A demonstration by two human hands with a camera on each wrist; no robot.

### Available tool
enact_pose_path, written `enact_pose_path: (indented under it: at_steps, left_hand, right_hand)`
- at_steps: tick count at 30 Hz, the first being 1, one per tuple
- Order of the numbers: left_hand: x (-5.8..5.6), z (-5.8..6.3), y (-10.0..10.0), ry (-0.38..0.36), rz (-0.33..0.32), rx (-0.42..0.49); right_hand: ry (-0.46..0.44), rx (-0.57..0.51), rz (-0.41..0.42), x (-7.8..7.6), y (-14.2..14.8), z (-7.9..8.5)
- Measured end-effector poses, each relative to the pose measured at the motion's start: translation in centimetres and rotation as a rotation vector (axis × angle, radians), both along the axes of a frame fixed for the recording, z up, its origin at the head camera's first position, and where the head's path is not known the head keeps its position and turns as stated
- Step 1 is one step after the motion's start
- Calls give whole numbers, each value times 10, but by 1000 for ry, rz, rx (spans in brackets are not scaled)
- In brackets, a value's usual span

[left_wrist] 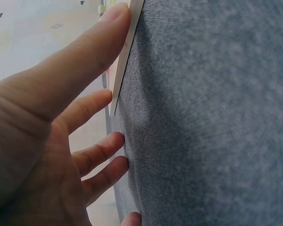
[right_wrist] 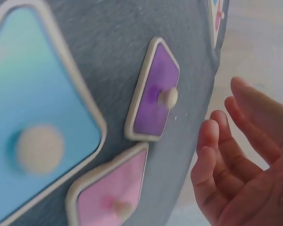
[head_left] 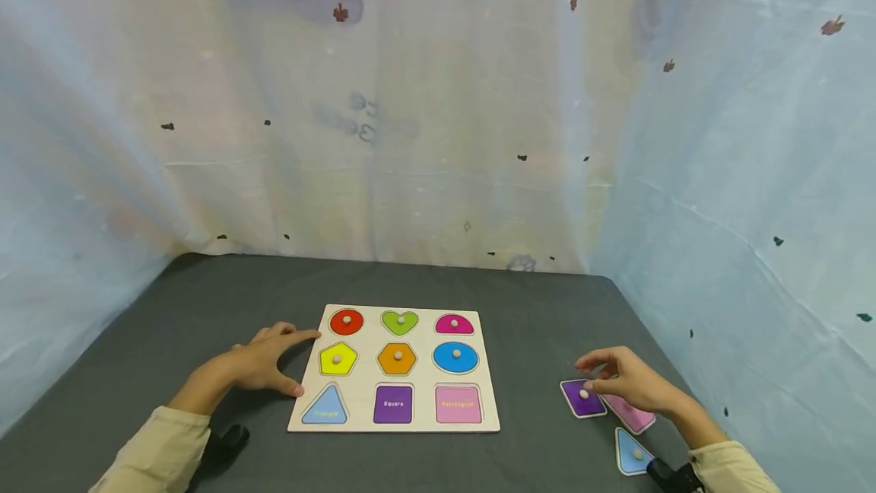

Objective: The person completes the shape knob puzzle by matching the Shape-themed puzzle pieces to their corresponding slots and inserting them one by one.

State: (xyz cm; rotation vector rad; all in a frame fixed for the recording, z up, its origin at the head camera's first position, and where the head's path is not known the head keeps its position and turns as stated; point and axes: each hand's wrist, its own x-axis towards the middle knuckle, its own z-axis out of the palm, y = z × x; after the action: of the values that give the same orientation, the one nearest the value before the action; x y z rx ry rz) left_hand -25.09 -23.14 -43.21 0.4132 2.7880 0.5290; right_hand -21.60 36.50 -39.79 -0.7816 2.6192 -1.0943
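Observation:
A pale wooden shape puzzle board (head_left: 363,371) lies on the dark cloth. My left hand (head_left: 263,360) rests at its left edge, thumb and index finger spread and touching the rim; the left wrist view shows the thumb (left_wrist: 85,52) on the board's edge. Over on the right, my right hand (head_left: 633,379) hovers with relaxed, slightly bent fingers above a purple square piece (right_wrist: 155,89) with a round wooden knob. In the right wrist view it holds nothing. Beside the square lie a pink rectangle piece (right_wrist: 113,188) and a blue triangle piece (right_wrist: 42,89), both knobbed.
Knobbed pieces sit in the upper two rows of the board, among them a red circle (head_left: 346,322) and a blue oval (head_left: 455,357). Its bottom row shows printed triangle, square and rectangle places. Pale patterned curtains (head_left: 411,135) stand behind and beside the table.

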Motion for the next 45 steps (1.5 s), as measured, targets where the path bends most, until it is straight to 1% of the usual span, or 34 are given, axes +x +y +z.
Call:
enact_pose_path:
  at_steps: [3,6,9,11,13,15,17,19,20,25,31,32,34,36,38,40,41,43,45]
  left_hand:
    - [-2,0,-2,8,-1,-2]
    - [0,2,-1,17,-3,-1]
    - [1,2,1,20,-10,1]
    - [2,2,2,23,-6,-2]
    - [1,1,2,19,-1,-3]
    - [1,0,3,19,-5,-2]
    - [0,0,2,20,-6,1]
    - [0,1,1,16,-6,-1]
    - [0,1,1,15,-9,-1]
    - [0,1,1,8,-9,11]
    - [-1,-3,0,10,9,10]
    - [-1,-3,0,10,11,9]
    - [-1,-3,1,10,11,12]
    - [-1,-3,1,8,8,15]
    - [0,-3,2,4,9,16]
    - [0,-3,2,1,13,12]
    - [0,-3,2,2,14,12]
    - [1,-2,2,4,21,13]
    - [1,-1,2,6,20,16]
  right_hand:
    - [32,-18,-17,7,9,1]
    - [74,-21,-13,16,20,0]
    - [105,-35,16,26,32,-6]
    - [105,-56,34,33,40,-12]
    - [68,-102,59,40,48,-18]
    - [8,-149,77,47,55,-24]
    - [-40,-188,108,50,59,-29]
    - [-94,-212,137,53,61,-34]
    - [-108,-213,146,54,61,-37]
    - [-124,-222,166,57,64,-42]
    - [-270,-267,219,54,65,-42]
    - [-265,-263,232,55,65,-42]
    - [-216,-237,231,55,64,-41]
    - [-104,-199,215,54,61,-39]
    - [31,-137,156,53,55,-34]
    - [125,-73,76,50,45,-29]
    - [157,-47,32,49,39,-25]
    - [178,-5,-44,45,25,-18]
    - [165,9,-87,41,11,-11]
